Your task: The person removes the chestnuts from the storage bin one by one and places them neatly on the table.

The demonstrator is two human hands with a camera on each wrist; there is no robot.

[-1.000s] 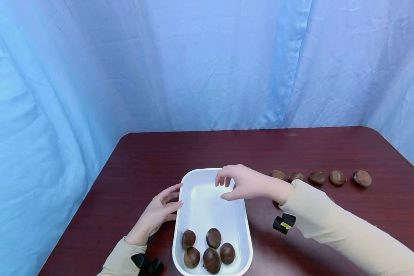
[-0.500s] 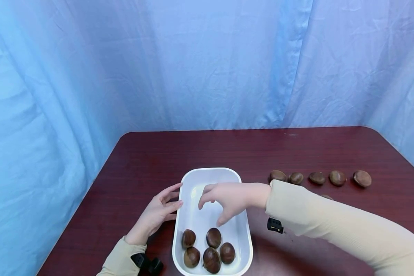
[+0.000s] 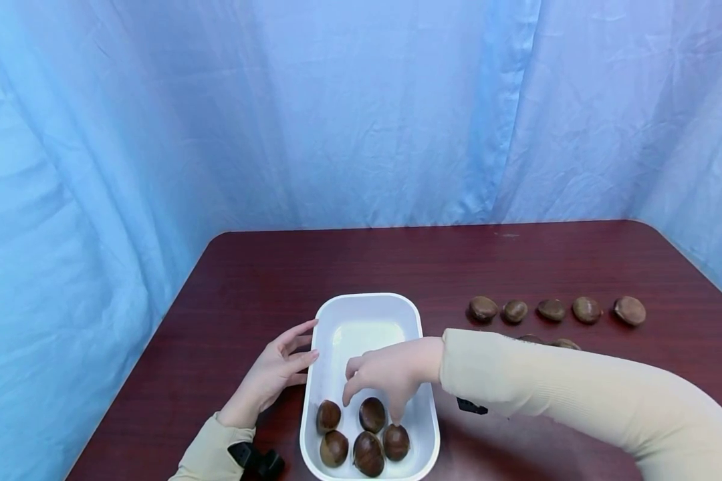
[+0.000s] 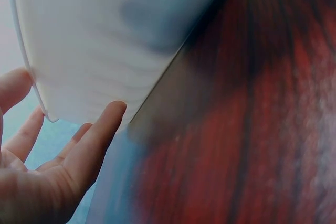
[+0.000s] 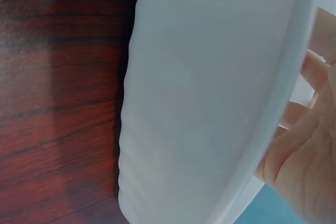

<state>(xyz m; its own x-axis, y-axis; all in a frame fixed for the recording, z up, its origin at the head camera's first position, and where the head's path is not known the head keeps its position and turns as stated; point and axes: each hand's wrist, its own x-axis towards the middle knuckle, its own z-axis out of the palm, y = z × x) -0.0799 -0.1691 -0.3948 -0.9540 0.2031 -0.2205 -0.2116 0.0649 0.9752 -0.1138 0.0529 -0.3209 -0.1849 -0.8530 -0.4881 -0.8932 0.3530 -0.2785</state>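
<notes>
A white rectangular tray (image 3: 361, 334) stands on the table with several brown chestnuts (image 3: 334, 448) in its near half. My left hand (image 3: 279, 361) rests against the tray's left side; in the left wrist view its fingertips touch the rim and outer wall. Over the tray, my right hand (image 3: 391, 371) reaches in from the right, fingers bent loosely downward and apart. Its thumb tip is at the upper edge of the rightmost chestnut (image 3: 396, 443), while the upper middle chestnut (image 3: 372, 415) lies below the hand. The tray wall hides the right fingertips in the right wrist view.
A row of loose chestnuts (image 3: 551, 310) lies on the dark red table (image 3: 277, 274) to the right of the tray. A few more, such as one chestnut (image 3: 565, 344), are partly hidden behind the right sleeve. Blue curtains (image 3: 361, 120) hang behind the table.
My right hand has moved from the tray's far right side toward the near end, down to the chestnuts. The left hand, tray and chestnuts have stayed in place.
</notes>
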